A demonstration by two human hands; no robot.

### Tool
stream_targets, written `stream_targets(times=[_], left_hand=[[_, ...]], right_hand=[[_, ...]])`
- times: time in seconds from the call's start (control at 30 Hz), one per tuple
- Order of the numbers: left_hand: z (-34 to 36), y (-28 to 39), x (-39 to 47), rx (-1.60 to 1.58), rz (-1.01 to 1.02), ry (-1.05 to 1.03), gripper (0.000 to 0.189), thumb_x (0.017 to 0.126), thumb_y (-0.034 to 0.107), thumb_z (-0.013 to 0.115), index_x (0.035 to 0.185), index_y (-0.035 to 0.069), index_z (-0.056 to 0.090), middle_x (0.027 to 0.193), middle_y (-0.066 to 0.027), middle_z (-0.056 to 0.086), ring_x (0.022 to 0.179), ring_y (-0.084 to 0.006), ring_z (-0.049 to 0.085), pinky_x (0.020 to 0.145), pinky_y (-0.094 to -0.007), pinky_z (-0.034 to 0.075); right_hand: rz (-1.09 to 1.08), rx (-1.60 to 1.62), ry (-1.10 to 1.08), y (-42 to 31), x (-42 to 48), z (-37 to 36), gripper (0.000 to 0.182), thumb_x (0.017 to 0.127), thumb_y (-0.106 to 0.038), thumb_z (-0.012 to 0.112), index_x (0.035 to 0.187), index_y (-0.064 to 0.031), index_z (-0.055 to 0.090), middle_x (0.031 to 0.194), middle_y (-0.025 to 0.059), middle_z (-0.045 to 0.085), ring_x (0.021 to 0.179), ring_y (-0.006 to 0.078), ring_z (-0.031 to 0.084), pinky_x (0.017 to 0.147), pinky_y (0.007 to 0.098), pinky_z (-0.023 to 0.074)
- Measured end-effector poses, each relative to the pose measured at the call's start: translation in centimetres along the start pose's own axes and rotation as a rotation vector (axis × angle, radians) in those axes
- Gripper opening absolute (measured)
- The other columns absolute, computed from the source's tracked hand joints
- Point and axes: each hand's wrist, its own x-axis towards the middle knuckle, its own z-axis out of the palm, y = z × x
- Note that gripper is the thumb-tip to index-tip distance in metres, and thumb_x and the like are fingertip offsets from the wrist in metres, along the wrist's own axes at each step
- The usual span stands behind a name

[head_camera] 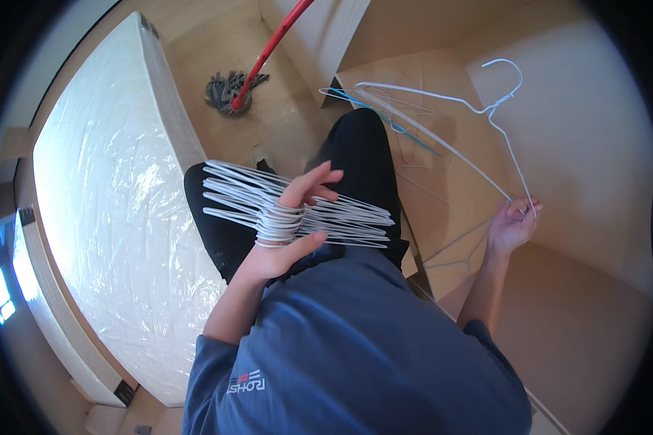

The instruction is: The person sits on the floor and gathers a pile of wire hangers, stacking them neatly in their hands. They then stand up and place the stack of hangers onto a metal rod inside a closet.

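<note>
A bundle of white wire clothes hangers (353, 223) is hooked over my left hand (283, 258), above my lap. Their hooks sit close together around the hand, while the thumb and fingers stick out. Out to the right, my right hand (509, 231) pinches one corner of a white wire hanger (505, 100), whose hook points away from me. Below that hanger, on the wooden cabinet floor (441, 201), lie a blue hanger (413, 139) and several thin pale hangers, partly overlapping. Another wire hanger (449, 264) rests there, nearer to my right forearm.
To my left stands a mattress (119, 217) in clear plastic, with a second wrapped mattress (60, 321) beyond it. A grey mop head (226, 92) with a red handle (275, 43) is on the floor ahead. Cabinet walls (577, 136) enclose the right side.
</note>
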Motion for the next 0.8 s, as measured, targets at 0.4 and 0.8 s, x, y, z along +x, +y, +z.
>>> stream_targets(times=[0.4, 0.8], left_hand=[[0.0, 0.8, -0.5, -0.001, 0.007, 0.12, 0.109, 0.082, 0.028, 0.076, 0.169, 0.003, 0.016, 0.171, -0.0183, 0.03, 0.125, -0.0174, 0.058, 0.104, -0.0304, 0.037], [-0.8, 0.4, -2.1, 0.074, -0.089, 0.237, 0.11, 0.079, 0.032, 0.077, 0.167, 0.0, 0.021, 0.139, -0.0143, 0.062, 0.128, -0.0174, 0.05, 0.11, -0.0328, 0.03]], right_hand=[[0.289, -0.022, -0.457, 3.0, -7.4, 5.0, 0.036, 0.116, -0.038, 0.034, 0.108, -0.0068, 0.049, 0.069, 0.0138, 0.059, 0.061, 0.024, 0.059, 0.056, 0.0376, 0.0521], [0.534, -0.262, -0.624, 6.1, -10.1, 6.7, 0.015, 0.11, -0.011, 0.051, 0.121, -0.0019, 0.057, 0.095, 0.0157, 0.071, 0.077, 0.0199, 0.067, 0.07, 0.0311, 0.0541]])
